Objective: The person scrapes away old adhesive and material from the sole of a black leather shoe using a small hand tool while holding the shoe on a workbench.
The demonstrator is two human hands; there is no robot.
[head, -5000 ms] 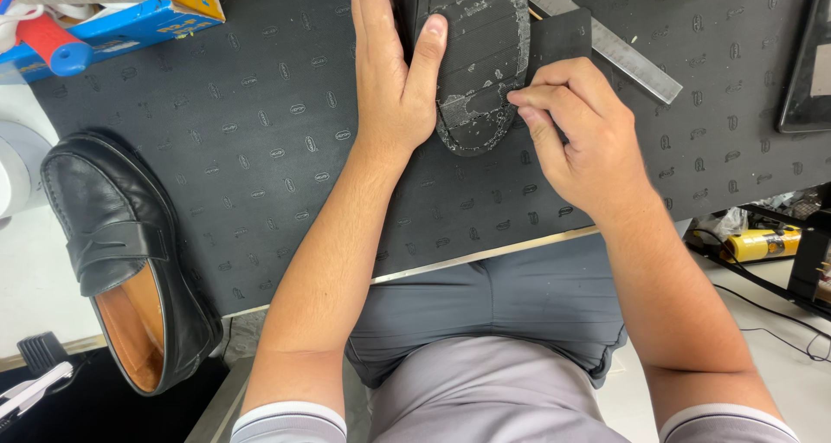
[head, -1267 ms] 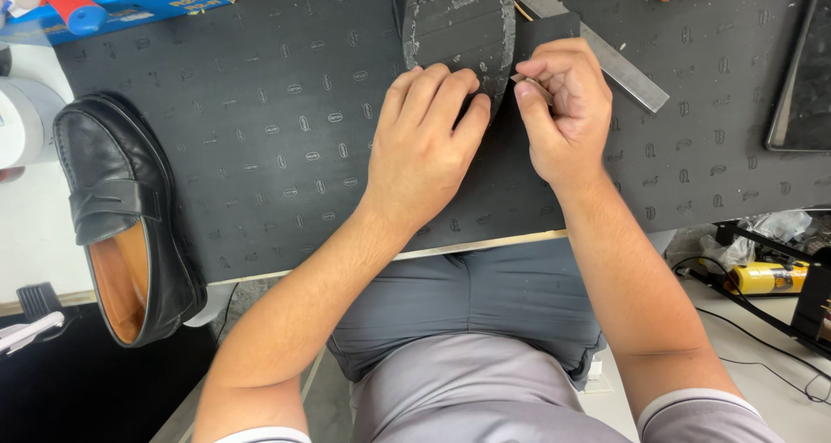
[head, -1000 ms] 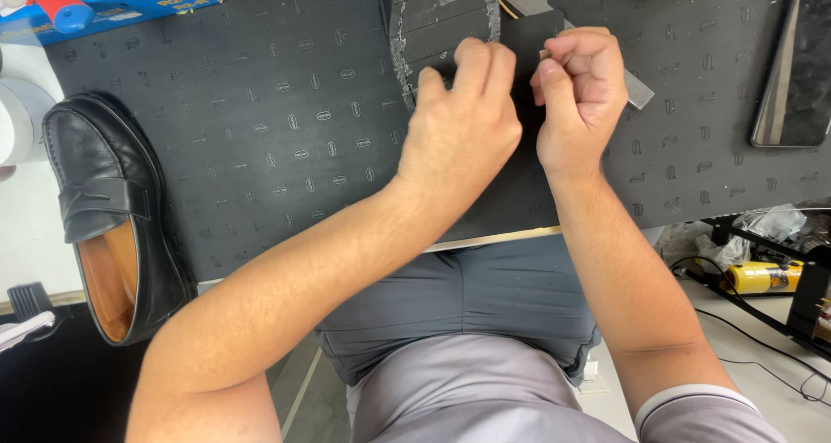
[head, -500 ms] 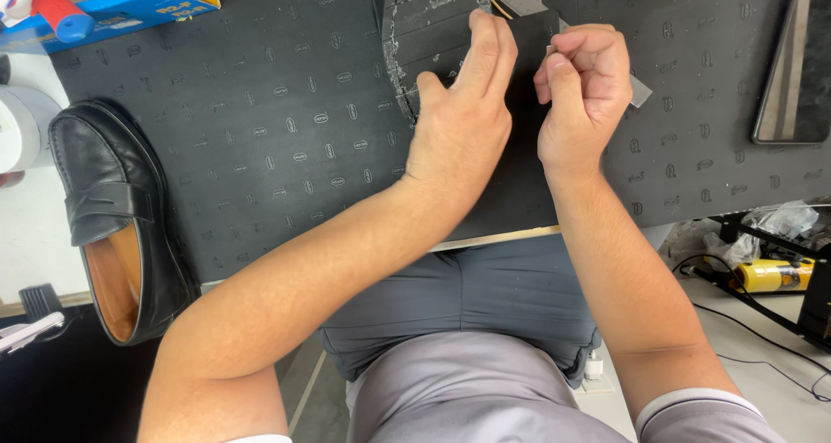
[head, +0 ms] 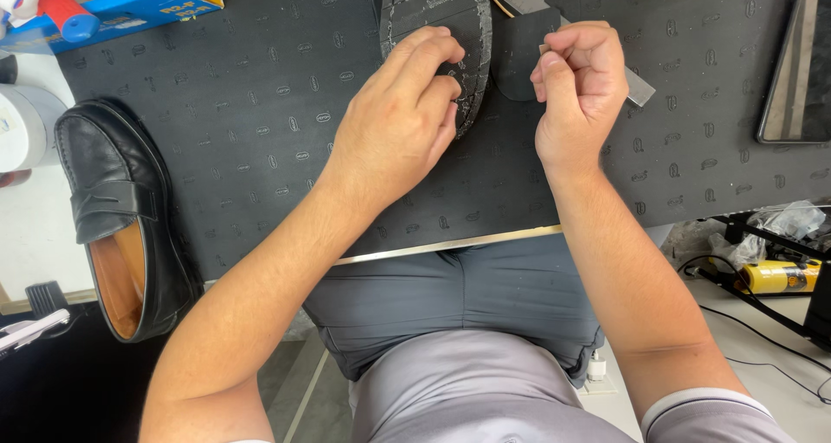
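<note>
A black shoe [head: 433, 14] lies sole up at the far middle of the dark patterned mat [head: 225, 105]. My left hand [head: 398, 127] rests over the near end of its worn sole, fingers curled on the edge. My right hand [head: 582, 84] hovers just to the right of the shoe, fingers closed and pinching a small thin item that I cannot make out. A dark heel-shaped rubber piece [head: 524, 58] lies on the mat between the shoe and my right hand.
A second black loafer [head: 121, 218] lies upright on the mat's left edge. A metal ruler [head: 639, 88] pokes out behind my right hand. Blue box [head: 130, 6] top left, white roll [head: 22, 127] far left, dark flat panel [head: 801, 62] right, yellow tool [head: 779, 276] lower right.
My left hand has moved from beside the shoe onto the near end of its sole. My right hand has drawn away from the sole edge to the right, closed in a pinch.
</note>
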